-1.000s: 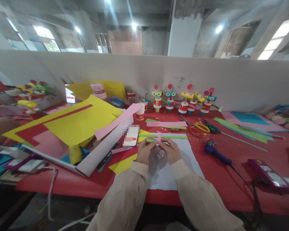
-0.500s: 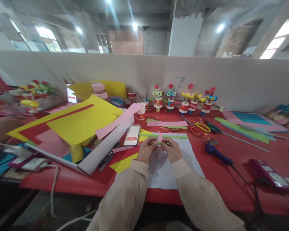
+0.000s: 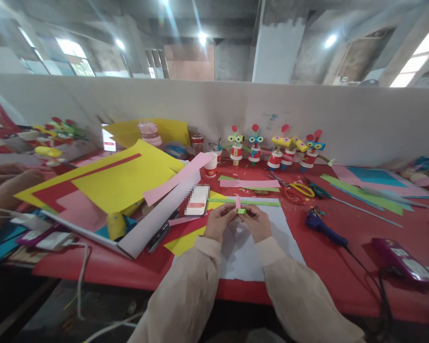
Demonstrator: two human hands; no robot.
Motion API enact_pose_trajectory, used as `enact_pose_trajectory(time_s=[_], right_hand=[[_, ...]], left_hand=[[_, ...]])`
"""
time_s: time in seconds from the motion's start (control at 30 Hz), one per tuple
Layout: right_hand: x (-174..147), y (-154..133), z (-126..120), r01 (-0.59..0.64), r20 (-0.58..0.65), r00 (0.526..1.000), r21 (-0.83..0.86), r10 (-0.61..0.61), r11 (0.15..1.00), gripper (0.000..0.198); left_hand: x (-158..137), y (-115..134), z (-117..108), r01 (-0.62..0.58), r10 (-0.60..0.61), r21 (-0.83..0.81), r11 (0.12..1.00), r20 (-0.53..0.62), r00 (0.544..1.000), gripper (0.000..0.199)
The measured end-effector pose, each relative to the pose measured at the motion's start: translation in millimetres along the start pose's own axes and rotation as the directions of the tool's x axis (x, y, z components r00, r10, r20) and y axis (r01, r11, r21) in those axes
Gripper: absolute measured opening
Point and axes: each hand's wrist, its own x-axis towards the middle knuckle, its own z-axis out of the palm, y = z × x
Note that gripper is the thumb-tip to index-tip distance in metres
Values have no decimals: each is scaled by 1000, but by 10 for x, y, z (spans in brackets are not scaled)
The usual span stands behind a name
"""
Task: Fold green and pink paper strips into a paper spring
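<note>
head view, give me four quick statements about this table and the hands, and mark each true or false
1. The left hand and right hand hold a small pink-and-green paper piece. True.
2. The blue corded tool lies left of both hands. False: the blue corded tool lies to their right.
3. Cup figures stand at the back of the table, near the wall. True.
4. The large sheet under the right hand is red. False: that sheet is white.

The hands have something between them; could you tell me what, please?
In the head view, a pink paper strip and a small green piece lie between the left hand and the right hand.
</note>
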Motion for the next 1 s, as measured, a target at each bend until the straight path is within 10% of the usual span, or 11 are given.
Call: enact_pose_trajectory(time_s=[0.43,1.0], right_hand=[[3,-31,-49,112,77,992,-144,-102,983,9],[-14,-67,51,-21,-18,1000,71,22,997,13]], left_hand=[[-40,33,42,26,-26,-38,999,-3,1000,30],[-54,14,75,1,-2,-199,980,-6,1000,26]])
